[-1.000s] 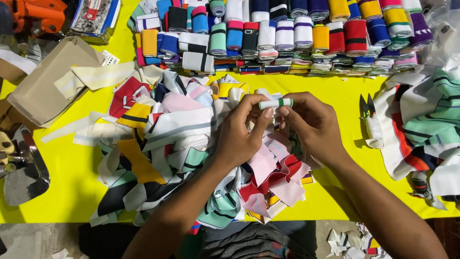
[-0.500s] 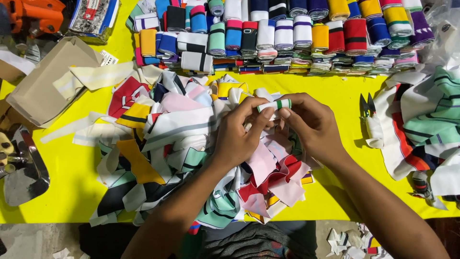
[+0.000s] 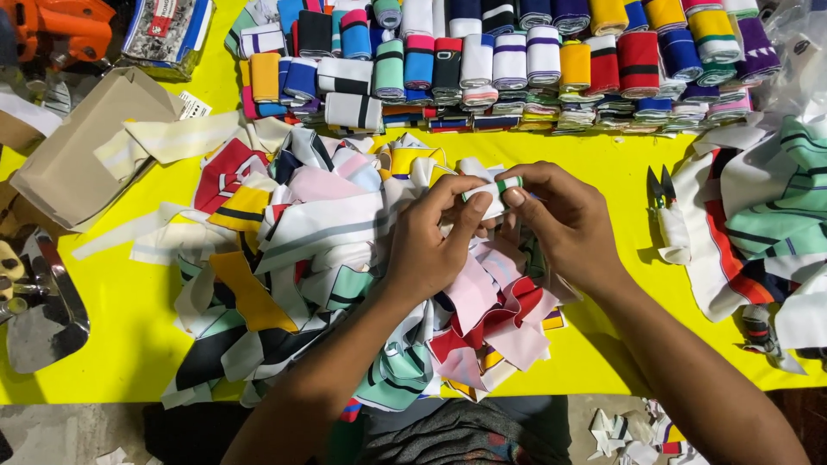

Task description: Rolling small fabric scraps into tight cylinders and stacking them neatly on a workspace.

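Both hands meet over a yellow table [image 3: 129, 344], holding one small roll of white fabric with a green stripe [image 3: 493, 193]. My left hand [image 3: 435, 241] pinches the roll from the left with thumb and fingers. My right hand [image 3: 564, 222] grips its right end, the forefinger on top. Under both hands lies a loose heap of fabric strips [image 3: 310, 258] in white, pink, red, yellow, mint and black. The roll's lower part is hidden by my fingers.
Rows of rolled fabric strips in many colours [image 3: 517, 65] line the far side. Small thread snips [image 3: 662, 188] lie right of my hands, beside a second striped fabric pile [image 3: 767, 224]. A brown cardboard box [image 3: 82, 146] and metal tools [image 3: 39, 301] sit at left.
The hands stay in the same spot; the fingers have shifted slightly around the small roll, which sits a little lower than before.
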